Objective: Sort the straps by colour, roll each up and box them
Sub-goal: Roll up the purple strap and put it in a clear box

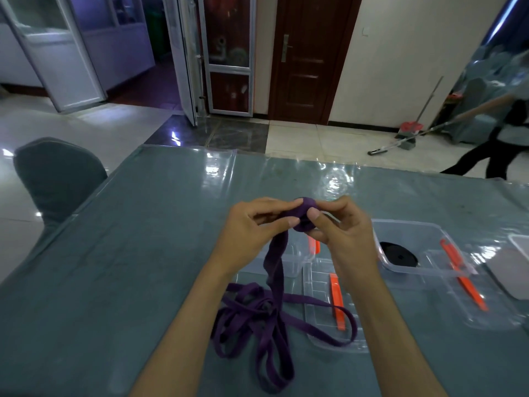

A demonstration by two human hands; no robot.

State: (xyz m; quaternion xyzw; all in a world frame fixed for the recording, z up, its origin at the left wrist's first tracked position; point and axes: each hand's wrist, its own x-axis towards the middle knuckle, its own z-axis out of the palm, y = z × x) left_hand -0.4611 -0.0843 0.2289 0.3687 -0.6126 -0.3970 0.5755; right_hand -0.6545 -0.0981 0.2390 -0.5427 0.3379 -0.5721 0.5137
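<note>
Rolling a purple strap (276, 316): the left hand (252, 227) and right hand (340, 227) are both pinched on its small wound roll (304, 214), held above the surface (128, 253). The loose remainder hangs from the roll to a tangle on the surface between the forearms, one loop lying across a clear lid (320, 285) with an orange clip (337, 302). Broad bare surface lies open to the left, up to its left edge beside a grey chair (54, 181). On the right, a clear box (412, 247) contains a black rolled strap (398, 254); a second box, behind the hands, is mostly hidden. The surface carries a glossy transparent cover; beyond it, a tiled floor (315, 138) and a dark wooden door (306, 58).
</note>
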